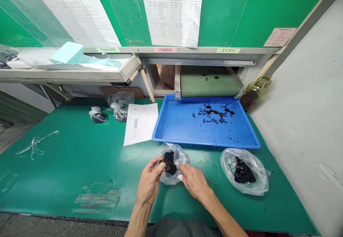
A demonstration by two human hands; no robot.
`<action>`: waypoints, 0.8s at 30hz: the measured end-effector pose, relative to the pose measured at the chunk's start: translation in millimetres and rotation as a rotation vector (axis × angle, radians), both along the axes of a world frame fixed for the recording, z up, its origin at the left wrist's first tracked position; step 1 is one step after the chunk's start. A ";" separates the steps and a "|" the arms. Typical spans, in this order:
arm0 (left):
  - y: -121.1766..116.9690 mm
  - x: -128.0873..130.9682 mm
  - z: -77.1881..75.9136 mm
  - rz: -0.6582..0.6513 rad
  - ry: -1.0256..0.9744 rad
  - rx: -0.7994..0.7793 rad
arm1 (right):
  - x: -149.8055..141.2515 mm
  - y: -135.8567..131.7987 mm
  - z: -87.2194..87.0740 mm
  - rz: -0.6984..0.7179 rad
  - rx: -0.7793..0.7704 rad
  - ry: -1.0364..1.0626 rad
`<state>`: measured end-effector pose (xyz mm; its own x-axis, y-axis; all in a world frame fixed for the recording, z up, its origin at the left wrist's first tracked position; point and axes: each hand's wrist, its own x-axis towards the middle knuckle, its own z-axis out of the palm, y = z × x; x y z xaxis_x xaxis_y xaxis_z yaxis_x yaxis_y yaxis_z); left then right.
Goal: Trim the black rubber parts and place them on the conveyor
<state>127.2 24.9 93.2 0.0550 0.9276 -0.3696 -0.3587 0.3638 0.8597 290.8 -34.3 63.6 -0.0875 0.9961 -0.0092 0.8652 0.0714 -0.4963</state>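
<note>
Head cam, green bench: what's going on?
A person's left hand and right hand hold a clear plastic bag of small black parts over a green bench mat. More black parts lie in a blue plastic tray at the end of a green mesh conveyor belt; a second clear bag sits to the right.

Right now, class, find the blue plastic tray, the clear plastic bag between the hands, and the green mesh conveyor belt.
Blue plastic tray [206, 144]: head view, front rim.
Clear plastic bag [178, 157]: head view, upper right side.
Green mesh conveyor belt [209, 86]: head view, belt surface.
</note>
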 end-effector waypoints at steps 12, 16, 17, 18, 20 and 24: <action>-23.1 38.4 -1.7 -0.227 -0.366 -0.149 | 60.0 -46.7 25.3 -0.083 -0.084 0.236; -23.1 46.7 1.5 -0.304 -0.354 -0.168 | 55.9 -47.7 37.6 -0.087 0.011 0.323; -23.0 47.6 2.2 -0.312 -0.348 -0.176 | 53.3 -46.0 39.6 -0.092 0.032 0.337; -23.0 48.4 2.8 -0.320 -0.339 -0.183 | 50.3 -44.2 41.3 -0.107 0.050 0.350; -23.9 49.4 3.8 -0.327 -0.314 -0.182 | 44.4 -40.7 44.2 -0.146 0.075 0.367; -28.7 50.7 4.2 -0.316 -0.244 -0.077 | 35.9 -37.7 50.6 -0.139 0.092 0.327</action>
